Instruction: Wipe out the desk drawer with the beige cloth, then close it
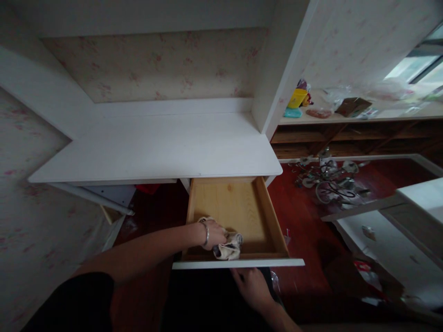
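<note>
A wooden drawer (238, 198) with a white front edge is pulled out beneath the white desk top (173, 143). Inside its near left part, my left hand (215, 234), with a silver bracelet at the wrist, is closed on a crumpled cream cloth with dark patches (231, 246). The cloth lies against the drawer bottom near the front panel. My right hand (254, 287) is at the outer side of the drawer front (270, 263), its fingers curled against it; the fingertips are partly hidden under the edge.
Floral-papered wall (20, 184) borders the desk on the left. A chandelier (328, 177) lies on the red floor (290, 207) at right. Beyond it, a low shelf unit (311, 121) carries a yellow container (297, 98) and plastic bags. White furniture (377, 235) stands at far right.
</note>
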### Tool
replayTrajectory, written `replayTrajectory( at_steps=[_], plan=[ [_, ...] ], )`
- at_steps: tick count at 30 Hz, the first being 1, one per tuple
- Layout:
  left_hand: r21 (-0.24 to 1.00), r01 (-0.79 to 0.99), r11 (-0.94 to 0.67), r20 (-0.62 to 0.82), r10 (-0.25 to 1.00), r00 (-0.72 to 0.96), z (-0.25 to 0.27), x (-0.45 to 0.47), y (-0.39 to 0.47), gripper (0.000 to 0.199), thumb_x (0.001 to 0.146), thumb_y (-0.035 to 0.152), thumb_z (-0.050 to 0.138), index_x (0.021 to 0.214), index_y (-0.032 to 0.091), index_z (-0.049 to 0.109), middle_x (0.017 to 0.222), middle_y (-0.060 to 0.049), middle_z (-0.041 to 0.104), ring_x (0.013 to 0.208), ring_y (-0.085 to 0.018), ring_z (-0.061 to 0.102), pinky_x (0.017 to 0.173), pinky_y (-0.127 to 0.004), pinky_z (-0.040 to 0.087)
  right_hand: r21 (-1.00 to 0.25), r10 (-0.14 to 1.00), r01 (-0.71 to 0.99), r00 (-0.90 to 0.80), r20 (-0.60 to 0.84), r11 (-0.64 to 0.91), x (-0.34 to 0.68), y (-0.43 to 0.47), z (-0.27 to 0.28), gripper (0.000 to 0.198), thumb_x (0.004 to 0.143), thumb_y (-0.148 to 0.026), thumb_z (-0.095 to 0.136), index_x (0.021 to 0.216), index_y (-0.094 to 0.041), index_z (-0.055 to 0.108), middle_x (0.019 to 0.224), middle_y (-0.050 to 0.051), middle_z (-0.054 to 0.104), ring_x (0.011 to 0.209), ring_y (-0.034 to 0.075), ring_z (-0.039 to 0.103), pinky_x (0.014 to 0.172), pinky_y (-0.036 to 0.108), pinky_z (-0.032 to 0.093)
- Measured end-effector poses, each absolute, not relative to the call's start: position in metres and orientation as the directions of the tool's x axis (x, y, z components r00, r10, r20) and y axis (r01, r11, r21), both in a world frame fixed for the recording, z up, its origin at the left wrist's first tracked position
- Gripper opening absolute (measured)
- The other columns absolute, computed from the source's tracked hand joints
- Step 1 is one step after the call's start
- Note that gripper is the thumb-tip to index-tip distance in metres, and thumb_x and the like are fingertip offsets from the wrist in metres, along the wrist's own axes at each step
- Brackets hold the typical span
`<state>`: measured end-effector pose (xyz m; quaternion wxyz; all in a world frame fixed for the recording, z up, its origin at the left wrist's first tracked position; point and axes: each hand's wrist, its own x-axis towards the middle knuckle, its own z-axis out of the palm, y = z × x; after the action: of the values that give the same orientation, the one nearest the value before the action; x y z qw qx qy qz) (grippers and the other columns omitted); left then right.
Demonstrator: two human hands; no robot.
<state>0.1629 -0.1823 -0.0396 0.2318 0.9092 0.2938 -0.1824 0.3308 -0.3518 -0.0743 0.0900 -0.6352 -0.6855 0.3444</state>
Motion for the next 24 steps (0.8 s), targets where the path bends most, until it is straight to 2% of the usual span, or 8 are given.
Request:
replayTrajectory(
  at_steps=[3,7,11,18,23,24],
  plan=[
    [0.271,0.559,-0.784,-0.504,0.38,0.776,-0.042,0.131,-0.179,0.015,0.055,0.012,0.063,0.054,0.026,0.061,0.069,-0.004,0.068,0.083,-0.024,0.064,0.085,-0.042,0.044,-0.595,0.931,0.802,-0.169,-0.323,-0.061,0.331,-0.352,-0.071,0.045,0.097,-0.037,0.031,0.082,-0.023,0.071,0.083,0.005,0.072,0.083,0.019,0.066,0.072,0.024,0.041],
    [0.166,0.627,-0.761,-0.508,0.48,0.716,-0.049,0.108,-0.169,0.022,0.06,0.011,0.057,0.041,0.021,0.053,0.063,-0.008,0.066,0.08,-0.026,0.064,0.087,-0.047,0.04,-0.604,0.92,0.79,-0.15,-0.362,-0.109,0.33,-0.352,-0.066,0.049,0.097,-0.041,0.029,0.086,-0.022,0.072,0.087,0.007,0.073,0.086,0.02,0.066,0.075,0.024,0.042],
    [0.07,0.688,-0.723,-0.494,0.574,0.653,-0.053,0.111,-0.14,0.026,0.063,0.012,0.056,0.038,0.02,0.052,0.065,-0.01,0.066,0.081,-0.027,0.063,0.091,-0.05,0.035,-0.609,0.917,0.784,-0.144,-0.371,-0.123,0.329,-0.352,-0.063,0.049,0.097,-0.041,0.028,0.083,-0.022,0.072,0.087,0.006,0.073,0.085,0.019,0.066,0.074,0.024,0.042],
    [-0.058,0.752,-0.657,-0.429,0.696,0.575,-0.038,0.128,-0.067,0.018,0.072,0.018,0.056,0.056,0.022,0.064,0.073,-0.008,0.069,0.095,-0.027,0.06,0.099,-0.056,0.023,-0.612,0.942,0.782,-0.109,-0.318,-0.116,0.327,-0.355,-0.059,0.05,0.097,-0.041,0.028,0.078,-0.022,0.07,0.082,0.004,0.073,0.079,0.018,0.067,0.067,0.024,0.04],
    [-0.032,0.728,-0.684,-0.402,0.676,0.618,-0.023,0.125,-0.053,0.01,0.071,0.017,0.061,0.074,0.023,0.069,0.086,-0.009,0.07,0.094,-0.026,0.061,0.095,-0.047,0.032,-0.574,0.939,0.81,-0.091,-0.332,-0.124,0.328,-0.357,-0.067,0.049,0.097,-0.041,0.029,0.079,-0.022,0.071,0.08,0.005,0.073,0.077,0.018,0.068,0.064,0.024,0.038],
    [-0.02,0.718,-0.696,-0.399,0.664,0.633,-0.021,0.124,-0.056,0.014,0.071,0.017,0.062,0.081,0.024,0.069,0.09,-0.009,0.07,0.095,-0.026,0.061,0.094,-0.045,0.035,-0.571,0.938,0.812,-0.091,-0.334,-0.125,0.328,-0.357,-0.069,0.049,0.097,-0.04,0.029,0.078,-0.022,0.071,0.08,0.005,0.073,0.076,0.018,0.068,0.063,0.024,0.038]
  ],
)
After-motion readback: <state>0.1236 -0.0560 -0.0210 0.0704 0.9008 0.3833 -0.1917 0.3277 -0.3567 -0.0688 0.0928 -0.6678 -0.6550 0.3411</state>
